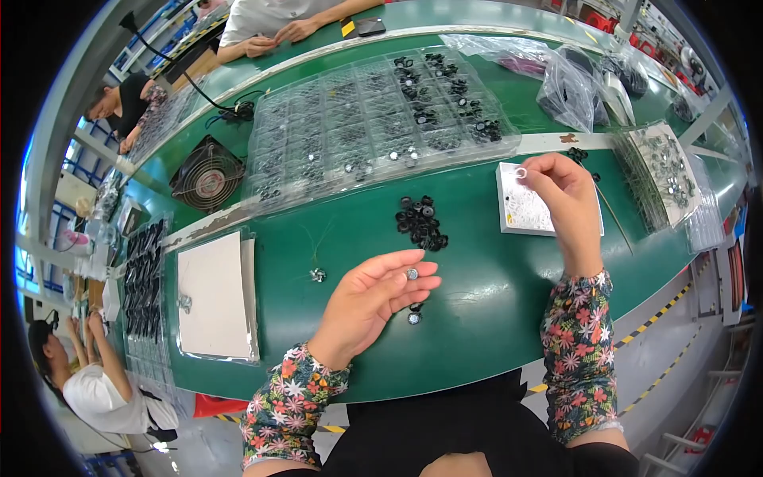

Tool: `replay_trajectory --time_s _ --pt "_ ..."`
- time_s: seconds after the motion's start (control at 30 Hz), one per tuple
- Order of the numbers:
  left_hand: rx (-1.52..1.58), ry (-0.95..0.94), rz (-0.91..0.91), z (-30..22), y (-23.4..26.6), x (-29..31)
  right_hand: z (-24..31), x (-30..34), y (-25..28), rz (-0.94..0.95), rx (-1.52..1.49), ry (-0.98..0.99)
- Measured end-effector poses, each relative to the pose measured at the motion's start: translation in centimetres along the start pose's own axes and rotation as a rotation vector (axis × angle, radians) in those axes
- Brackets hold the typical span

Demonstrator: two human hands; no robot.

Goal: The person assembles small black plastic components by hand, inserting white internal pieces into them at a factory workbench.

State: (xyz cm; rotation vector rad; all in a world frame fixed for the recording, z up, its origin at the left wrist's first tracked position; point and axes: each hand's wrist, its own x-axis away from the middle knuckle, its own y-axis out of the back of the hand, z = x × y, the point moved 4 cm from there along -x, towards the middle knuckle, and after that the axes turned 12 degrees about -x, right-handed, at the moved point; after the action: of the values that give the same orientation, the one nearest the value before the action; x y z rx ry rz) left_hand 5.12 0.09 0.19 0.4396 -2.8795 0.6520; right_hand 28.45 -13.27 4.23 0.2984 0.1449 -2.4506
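My left hand (pixel 369 298) is above the middle of the green table, palm turned up. Its thumb and fingers are closed on a small round silver-faced part (pixel 412 273). On the table beside those fingers lies a similar silver-faced part (pixel 414 318) with a black piece. My right hand (pixel 566 199) pinches a small white ring (pixel 520 172) between thumb and forefinger, over a white box (pixel 509 226) of many more such rings. Between the two hands, farther back, several black round parts (pixel 409 216) lie in a loose pile.
A large clear compartment tray (pixel 318 135) with small parts stands behind the pile. Left are a square fan (pixel 208 176), a white board (pixel 208 298) and a small metallic piece (pixel 318 275). A thin stick (pixel 614 211) lies beside the white box. Co-workers (pixel 99 389) sit at left and opposite.
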Motion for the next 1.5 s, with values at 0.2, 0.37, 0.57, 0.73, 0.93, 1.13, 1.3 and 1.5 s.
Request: replay_trajectory --time_s 0.2,0.37,0.57,0.73,0.93,1.13,1.3,1.5 --pt "-0.163 -0.002 -0.057 0.2 0.5 -0.3 -0.3 0.1 2.6 -0.095 1.142 0.098" --pt "-0.36 -0.089 -0.084 -0.6 0.3 0.0 3.1 1.3 -0.9 -0.141 0.879 0.484" --pt "-0.393 -0.174 -0.092 -0.7 0.2 0.3 4.3 6.4 -8.7 0.397 0.434 0.752" --pt "-0.103 -0.149 -0.038 -0.5 0.3 0.5 3.5 7.5 -10.1 0.499 0.46 0.741" --pt "0.037 -0.128 -0.024 -0.7 0.3 0.4 2.9 7.0 -10.0 0.476 0.474 0.664" --pt "0.072 -0.095 0.013 -0.7 0.4 0.4 2.7 6.8 -10.1 0.528 0.386 0.592" --pt "0.077 -0.058 0.034 -0.5 0.6 0.4 2.6 6.8 -9.9 0.5 0.398 0.627" --pt "0.053 -0.081 -0.004 -0.7 0.7 0.5 2.7 7.1 -9.7 0.458 0.425 0.73"
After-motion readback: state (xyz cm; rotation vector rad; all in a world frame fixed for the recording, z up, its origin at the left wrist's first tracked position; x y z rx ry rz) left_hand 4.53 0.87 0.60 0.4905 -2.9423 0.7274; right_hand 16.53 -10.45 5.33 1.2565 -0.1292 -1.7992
